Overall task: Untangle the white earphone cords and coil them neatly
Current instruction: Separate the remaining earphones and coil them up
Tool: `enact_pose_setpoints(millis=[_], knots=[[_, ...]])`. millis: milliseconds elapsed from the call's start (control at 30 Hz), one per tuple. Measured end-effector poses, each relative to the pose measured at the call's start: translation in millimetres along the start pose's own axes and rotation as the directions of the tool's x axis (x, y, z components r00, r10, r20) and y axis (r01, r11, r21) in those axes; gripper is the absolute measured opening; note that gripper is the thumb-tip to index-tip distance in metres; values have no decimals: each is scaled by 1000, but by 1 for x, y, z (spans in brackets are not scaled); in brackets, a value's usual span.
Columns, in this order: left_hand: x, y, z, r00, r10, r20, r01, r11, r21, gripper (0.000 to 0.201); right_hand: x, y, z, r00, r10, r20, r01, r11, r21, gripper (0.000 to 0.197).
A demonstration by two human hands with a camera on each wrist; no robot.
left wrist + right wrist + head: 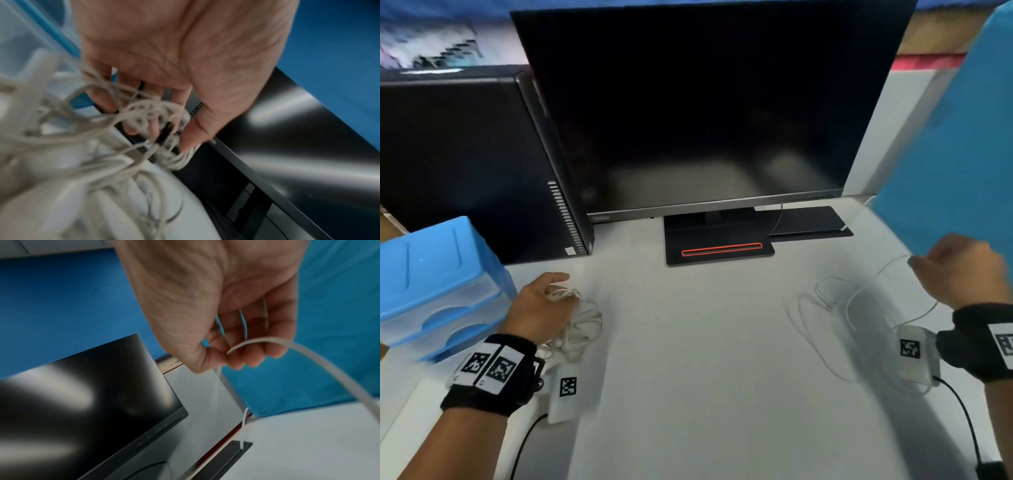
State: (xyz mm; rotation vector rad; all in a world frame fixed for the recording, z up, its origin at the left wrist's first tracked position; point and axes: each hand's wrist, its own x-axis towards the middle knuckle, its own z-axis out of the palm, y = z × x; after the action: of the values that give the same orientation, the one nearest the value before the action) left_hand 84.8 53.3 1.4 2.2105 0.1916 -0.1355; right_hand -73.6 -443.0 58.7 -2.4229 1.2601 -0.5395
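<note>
The left hand (541, 308) clutches the tangled cord bundle (582, 322) while the right hand (962, 270) pinches one freed cord (859, 294), drawing it rightward to separate them

This is an office desk, a computer workstation. A large black monitor (698, 113) stands switched off on its flat stand (719, 248) at the back of a white desk (705, 359). Just to its left stands a black computer tower (465, 164) with a strip of vents down its front edge. A flat dark slab (810, 222), perhaps a laptop or pad, lies beside the stand on the right with a thin cable running to it. A small blue plastic drawer unit (438, 287) sits at the desk's left edge, and blue partition panels (955, 154) close in the desk on the right and behind.
</note>
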Motion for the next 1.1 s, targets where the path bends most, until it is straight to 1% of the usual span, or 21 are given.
enact_pose_setpoints(millis=[33,100,167,233,300,333,433,467,567,633,667,700,767,800,833,867,900,933,1033,1067,1100], knots=[[-2,4,0,999,22,31,-24,998,53,41,0,-3,2,999,-20,41,20,1000,3,16],[-9,19,3,992,123,25,-126,978,167,51,6,-4,10,993,-60,107,59,998,13,12],[-18,37,13,963,270,17,-269,949,165,45,7,-5,19,981,-89,173,94,995,-19,10],[-31,58,26,922,382,58,-385,920,76,34,-3,-11,23,971,-151,184,165,984,-62,10],[-42,73,42,887,446,120,-446,895,-27,24,-19,-23,29,956,-232,181,251,964,-90,13],[-48,79,51,875,458,156,-453,889,-67,21,-30,-30,34,936,-261,236,293,950,-112,19],[-62,84,76,837,481,262,-467,877,-117,17,-62,-46,62,814,-272,514,390,910,-137,40],[-66,83,83,827,480,292,-463,877,-131,17,-69,-48,73,774,-266,575,417,897,-146,42],[-79,76,96,790,489,370,-458,872,-174,17,-79,-46,90,706,-271,654,460,878,-133,29],[-86,72,101,760,508,407,-470,860,-196,16,-83,-46,92,677,-316,665,485,871,-80,16],[-90,70,104,748,516,418,-474,856,-208,15,-86,-48,92,645,-354,677,513,858,-40,12],[-93,67,106,737,524,428,-479,851,-216,16,-91,-50,91,599,-402,692,541,841,21,13],[-98,62,111,704,553,445,-522,828,-204,24,-106,-57,85,451,-535,715,548,798,251,18],[-100,60,111,680,571,459,-555,811,-185,31,-115,-63,80,364,-601,711,498,771,397,17],[-102,60,111,664,578,475,-570,802,-178,34,-123,-70,74,294,-656,695,418,742,524,15],[-103,60,110,655,577,487,-560,804,-199,30,-127,-76,67,267,-699,663,336,712,616,14],[-104,60,109,654,581,484,-546,806,-228,24,-129,-81,63,291,-734,614,276,679,680,13],[-104,61,107,660,588,469,-537,805,-253,22,-128,-85,59,351,-758,551,250,642,725,13],[-105,62,98,694,583,421,-493,812,-312,34,-117,-88,61,587,-736,337,307,588,749,16],[-105,63,95,702,584,407,-477,810,-340,36,-113,-87,64,648,-703,291,304,590,748,16],[-104,64,94,706,585,399,-456,807,-375,38,-111,-85,67,692,-671,264,290,594,750,17]])
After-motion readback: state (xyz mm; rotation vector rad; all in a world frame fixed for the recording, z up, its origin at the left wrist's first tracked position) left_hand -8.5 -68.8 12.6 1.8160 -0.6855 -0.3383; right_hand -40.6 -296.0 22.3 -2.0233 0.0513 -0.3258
